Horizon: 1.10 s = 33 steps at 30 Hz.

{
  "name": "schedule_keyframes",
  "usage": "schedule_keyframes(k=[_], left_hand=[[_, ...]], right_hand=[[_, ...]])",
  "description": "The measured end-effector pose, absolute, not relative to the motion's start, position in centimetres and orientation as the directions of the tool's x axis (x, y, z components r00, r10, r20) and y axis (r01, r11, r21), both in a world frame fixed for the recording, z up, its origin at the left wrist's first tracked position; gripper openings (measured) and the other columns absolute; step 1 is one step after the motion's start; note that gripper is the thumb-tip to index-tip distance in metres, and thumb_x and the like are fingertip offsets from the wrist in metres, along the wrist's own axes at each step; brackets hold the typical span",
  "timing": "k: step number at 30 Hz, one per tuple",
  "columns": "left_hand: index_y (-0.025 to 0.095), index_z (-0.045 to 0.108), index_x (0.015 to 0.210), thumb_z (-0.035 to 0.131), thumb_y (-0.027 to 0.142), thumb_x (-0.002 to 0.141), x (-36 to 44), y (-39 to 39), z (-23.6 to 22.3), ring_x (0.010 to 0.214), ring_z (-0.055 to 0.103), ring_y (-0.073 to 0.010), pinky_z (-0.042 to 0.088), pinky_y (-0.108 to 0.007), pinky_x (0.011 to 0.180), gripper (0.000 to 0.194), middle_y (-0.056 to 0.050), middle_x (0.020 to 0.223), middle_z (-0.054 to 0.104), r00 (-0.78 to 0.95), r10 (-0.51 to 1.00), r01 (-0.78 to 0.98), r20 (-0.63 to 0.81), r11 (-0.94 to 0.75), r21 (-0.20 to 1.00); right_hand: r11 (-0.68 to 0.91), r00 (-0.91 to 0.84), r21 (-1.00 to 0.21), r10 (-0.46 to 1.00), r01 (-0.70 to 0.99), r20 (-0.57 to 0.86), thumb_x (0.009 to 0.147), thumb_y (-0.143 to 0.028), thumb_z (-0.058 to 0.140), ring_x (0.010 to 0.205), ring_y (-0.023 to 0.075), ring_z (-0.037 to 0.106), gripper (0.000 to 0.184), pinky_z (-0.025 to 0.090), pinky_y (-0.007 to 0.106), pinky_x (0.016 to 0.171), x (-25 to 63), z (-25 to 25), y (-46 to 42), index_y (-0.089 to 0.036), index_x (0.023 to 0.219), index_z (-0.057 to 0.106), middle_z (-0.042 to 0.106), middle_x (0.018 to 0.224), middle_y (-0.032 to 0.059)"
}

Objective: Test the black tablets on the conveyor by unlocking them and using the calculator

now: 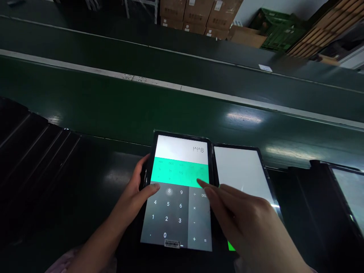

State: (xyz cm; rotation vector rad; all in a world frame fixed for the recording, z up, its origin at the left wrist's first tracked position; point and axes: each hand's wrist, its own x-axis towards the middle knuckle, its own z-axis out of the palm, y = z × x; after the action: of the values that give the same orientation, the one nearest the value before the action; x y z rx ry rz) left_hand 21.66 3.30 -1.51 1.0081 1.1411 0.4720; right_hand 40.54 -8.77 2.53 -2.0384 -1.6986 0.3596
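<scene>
1. Gripping a black-framed tablet that shows a calculator app, the left hand lays its thumb across the screen's lower left, near the 8 key, and curls its fingers behind the edge. The tablet is held low in view, just above a dark work surface.
2. The right hand is open and holds nothing, its fingers stretched forward. The index fingertip reaches the lower edge of the green function panel; whether it touches the glass cannot be told.
3. A slip of the left thumb could enter stray digits, since it lies so near the keys. The slanting fingertip could also strike the wrong small function key.
4. A second tablet, its screen white, lies just beside the first. The right palm hangs over it and hides its lower part, so a careless move could knock it.
5. A third tablet sits at the right edge, and a dark ridged stack lies left.
6. Beyond stretches a dark green conveyor belt, then cardboard cartons and a green crate.
</scene>
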Motion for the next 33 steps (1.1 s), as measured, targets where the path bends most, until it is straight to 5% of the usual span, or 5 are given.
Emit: schedule_keyframes(k=[3, 9, 16, 21, 33], left_hand=[[0.029, 0.043, 0.150, 0.067, 0.037, 0.082, 21.6, 3.4, -1.7, 0.131, 0.055, -0.0344, 0.049, -0.040, 0.102, 0.073, -0.006, 0.143, 0.062, 0.395, 0.761, 0.145, -0.515, 0.502, 0.853], [0.027, 0.043, 0.150, 0.066, 0.037, 0.080, 21.7, 3.4, -1.8, 0.129, 0.057, -0.0364, 0.055, -0.039, 0.091, 0.075, -0.007, 0.139, 0.064, 0.379, 0.758, 0.127, -0.530, 0.525, 0.841], [0.027, 0.046, 0.149, 0.068, 0.036, 0.079, 21.8, 3.4, -1.5, 0.115, 0.065, -0.0362, 0.057, -0.038, 0.080, 0.074, -0.007, 0.137, 0.066, 0.359, 0.747, 0.111, -0.559, 0.561, 0.820], [0.029, 0.048, 0.148, 0.070, 0.036, 0.077, 21.8, 3.4, -1.6, 0.108, 0.068, -0.0330, 0.057, -0.036, 0.079, 0.075, -0.006, 0.129, 0.070, 0.344, 0.753, 0.075, -0.561, 0.574, 0.816], [0.029, 0.052, 0.145, 0.072, 0.036, 0.077, 21.8, 3.3, -1.6, 0.104, 0.070, -0.0334, 0.056, -0.035, 0.073, 0.071, -0.006, 0.124, 0.072, 0.342, 0.745, 0.030, -0.573, 0.600, 0.799]], right_hand=[[-0.184, 0.232, -0.423, 0.971, 0.887, 0.064, 0.108, -0.037, 0.040, 0.038, 0.0055, 0.040, 0.052, 0.029, 0.022, 0.039, 41.2, 1.9, -8.8, -0.016, 0.070, 0.069, 0.044, 0.051, -0.0041], [-0.101, 0.169, -0.441, 0.979, 0.892, 0.117, 0.110, -0.036, 0.034, 0.041, 0.0055, 0.047, 0.044, 0.032, 0.019, 0.040, 40.6, 0.6, -8.2, -0.018, 0.131, 0.068, 0.054, 0.061, -0.0031], [-0.184, 0.235, -0.414, 0.969, 0.891, 0.074, 0.108, -0.034, 0.042, 0.039, 0.0051, 0.036, 0.049, 0.029, 0.021, 0.040, 41.1, 1.7, -8.3, -0.015, 0.072, 0.070, 0.042, 0.053, -0.0053], [-0.100, 0.166, -0.454, 0.980, 0.885, 0.108, 0.109, -0.034, 0.037, 0.041, 0.0057, 0.048, 0.043, 0.036, 0.018, 0.040, 40.7, 1.0, -8.1, -0.014, 0.126, 0.071, 0.053, 0.060, -0.0035], [-0.167, 0.223, -0.525, 0.974, 0.835, 0.045, 0.109, -0.034, 0.039, 0.049, 0.0085, 0.052, 0.040, 0.040, 0.023, 0.046, 40.7, 1.9, -8.2, -0.017, 0.128, 0.070, 0.057, 0.065, -0.0014]])
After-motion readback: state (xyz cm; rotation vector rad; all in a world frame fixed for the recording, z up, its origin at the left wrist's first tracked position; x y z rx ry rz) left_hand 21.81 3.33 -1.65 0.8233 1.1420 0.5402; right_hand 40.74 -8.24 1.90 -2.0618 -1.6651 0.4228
